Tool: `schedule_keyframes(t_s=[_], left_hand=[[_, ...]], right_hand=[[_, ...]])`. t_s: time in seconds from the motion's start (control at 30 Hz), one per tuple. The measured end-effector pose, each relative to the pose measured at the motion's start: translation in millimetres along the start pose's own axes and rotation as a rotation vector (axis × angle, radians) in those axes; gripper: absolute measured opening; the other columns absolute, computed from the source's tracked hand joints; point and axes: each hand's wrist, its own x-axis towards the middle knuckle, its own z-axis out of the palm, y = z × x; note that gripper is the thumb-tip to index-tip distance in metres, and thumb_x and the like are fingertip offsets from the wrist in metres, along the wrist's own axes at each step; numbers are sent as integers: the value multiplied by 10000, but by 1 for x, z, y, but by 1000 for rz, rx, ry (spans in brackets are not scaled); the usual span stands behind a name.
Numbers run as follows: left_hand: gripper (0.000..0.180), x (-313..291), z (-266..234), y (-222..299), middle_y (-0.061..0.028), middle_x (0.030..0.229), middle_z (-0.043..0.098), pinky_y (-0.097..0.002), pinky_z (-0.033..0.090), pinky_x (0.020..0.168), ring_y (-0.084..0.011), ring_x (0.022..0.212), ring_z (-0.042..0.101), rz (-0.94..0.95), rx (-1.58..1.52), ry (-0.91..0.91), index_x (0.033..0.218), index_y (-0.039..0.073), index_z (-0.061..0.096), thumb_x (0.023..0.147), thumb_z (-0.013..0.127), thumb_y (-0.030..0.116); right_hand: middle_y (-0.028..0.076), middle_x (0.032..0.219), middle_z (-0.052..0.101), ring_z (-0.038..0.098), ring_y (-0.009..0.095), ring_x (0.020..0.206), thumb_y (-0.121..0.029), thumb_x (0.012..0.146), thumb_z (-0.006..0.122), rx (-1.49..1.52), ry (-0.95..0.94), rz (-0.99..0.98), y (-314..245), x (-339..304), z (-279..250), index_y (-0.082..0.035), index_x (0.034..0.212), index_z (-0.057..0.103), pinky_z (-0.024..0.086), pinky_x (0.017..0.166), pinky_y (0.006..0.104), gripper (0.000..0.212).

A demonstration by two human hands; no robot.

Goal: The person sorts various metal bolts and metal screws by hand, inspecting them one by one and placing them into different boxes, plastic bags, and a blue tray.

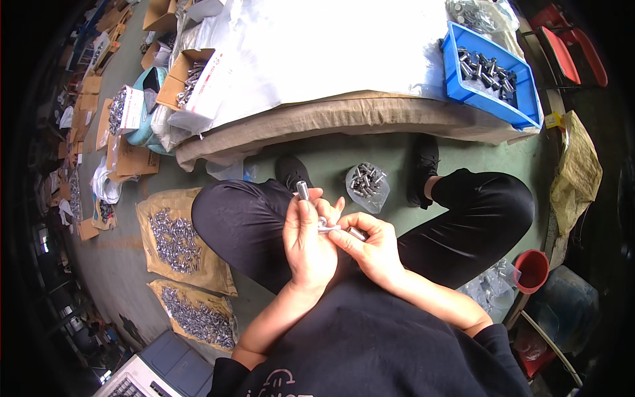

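Note:
Above my lap, my left hand (309, 248) is closed. Its thumb and finger pinch a shiny metal cylinder (303, 190) that points up and away from me. Close beside it, my right hand (374, 250) is also closed, with a short metal cylinder (358, 233) partly hidden in its fingers. Between the two hands, at the right thumb tip, lies a small silvery metal piece (327, 227) with a rounded end; which hand bears it is hard to make out. On the floor between my feet sits a clear plastic bag (376, 202) of metal cylinders.
Ahead stands a white-covered table (331, 49) with a blue bin (456, 83) of metal parts at its right. On the left floor, two tan sacks (155, 255) bear many small metal parts. Cardboard boxes (173, 74) line the left. A red bucket (531, 270) stands right.

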Motion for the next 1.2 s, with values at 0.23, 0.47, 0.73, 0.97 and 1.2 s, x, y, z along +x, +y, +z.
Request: schedule_keyframes(t_s=[0.23, 0.47, 0.73, 0.97, 1.2], left_hand=[[246, -3, 7, -2, -16, 708, 430, -395, 383, 896, -128, 734, 456, -144, -125, 49, 1032, 31, 435, 914, 375, 239], [259, -5, 8, -1, -23, 714, 416, -400, 391, 894, -148, 752, 452, -132, -155, -48, 1030, 22, 426, 909, 385, 248], [206, -7, 8, -2, -34, 767, 475, -360, 402, 883, -149, 813, 492, 23, -34, -73, 1029, 14, 446, 906, 402, 174], [187, -7, 11, 2, -44, 775, 512, -362, 427, 858, -161, 818, 525, 61, 194, 1, 1000, 6, 478, 897, 421, 151], [181, 3, -15, 25, -53, 805, 496, -281, 456, 615, -174, 774, 497, -248, -223, 112, 904, 31, 520, 793, 463, 163]], right_hand=[[6, 744, 559, 476, 30, 633, -31, 741, 644, -230, 123, -522, -3, -4, 6, 2, 845, 557, 396, 566, 176, 140], [15, 769, 561, 492, 47, 662, -42, 744, 645, -218, 18, -497, -4, -6, 3, 0, 860, 547, 405, 599, 181, 157], [12, 807, 557, 495, 44, 711, -44, 741, 651, -35, -20, -379, 4, -5, -1, 10, 905, 546, 410, 639, 182, 201], [11, 788, 585, 542, 78, 698, -59, 746, 647, -32, 8, -315, 6, -2, -2, -12, 897, 600, 441, 625, 211, 166], [-13, 639, 514, 386, 45, 500, -87, 775, 616, 347, -86, 1, 0, -2, -11, -16, 952, 604, 283, 445, 181, 191]])
